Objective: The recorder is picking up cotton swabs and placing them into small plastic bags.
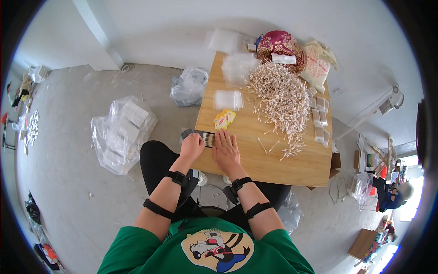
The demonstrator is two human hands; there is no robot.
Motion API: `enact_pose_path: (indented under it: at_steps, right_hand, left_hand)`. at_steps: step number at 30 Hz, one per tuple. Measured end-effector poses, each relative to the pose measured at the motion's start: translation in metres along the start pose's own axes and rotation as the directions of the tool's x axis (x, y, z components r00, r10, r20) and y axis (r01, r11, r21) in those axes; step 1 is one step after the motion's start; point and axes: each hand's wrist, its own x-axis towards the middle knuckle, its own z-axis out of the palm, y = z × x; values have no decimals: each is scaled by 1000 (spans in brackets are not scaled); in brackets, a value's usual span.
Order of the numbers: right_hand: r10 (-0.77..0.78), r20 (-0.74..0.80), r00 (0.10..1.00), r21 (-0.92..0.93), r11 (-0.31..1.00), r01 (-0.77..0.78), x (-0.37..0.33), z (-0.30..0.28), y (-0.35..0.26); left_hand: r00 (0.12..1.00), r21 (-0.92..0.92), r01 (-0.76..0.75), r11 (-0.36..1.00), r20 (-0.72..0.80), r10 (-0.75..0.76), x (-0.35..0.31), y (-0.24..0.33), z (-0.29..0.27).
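A row of cotton swabs [209,139] lies side by side on a dark flat piece [193,132] at the table's left edge. My right hand [226,150] rests flat beside the row, fingers stretched out and touching its right end. At the other end my left hand [192,146] is closed in a fist over the dark piece; whatever its fingers hold is hidden. Just beyond both hands are several yellow-and-white printed cards [224,118]. Behind these sits a stack of clear plastic sleeves [229,100].
A large heap of loose cotton swabs [280,98] covers the table's [264,164] far right. Filled clear packs [319,116] line the right edge. A patterned maroon cloth bundle [283,45] and a cream bag [316,66] stand behind. A plastic bag of white packs [123,134] is on the floor.
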Motion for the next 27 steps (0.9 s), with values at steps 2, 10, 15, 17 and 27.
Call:
enact_pose_path:
  at_steps: [2,10,15,17,27]
  right_hand:
    - [-2,22,1000,2,1000,2,3,1,-7]
    - [-28,30,999,-5,1000,28,13,9,-26]
    - [-56,-6,998,11,998,56,14,9,-32]
    - [-17,-65,998,270,962,34,13,8,-27]
    - [131,-198,971,725,686,55,21,16,-37]
  left_hand:
    - [1000,29,-9,1000,-10,9,0,-2,3]
    - [1000,163,24,986,-3,-24,-1,10,2]
    - [983,7,-111,994,-149,111,3,-5,1]
    - [981,-229,-67,971,-194,22,5,-14,-3]
    - [989,-977,-13,214,-44,-139,20,-28,10]
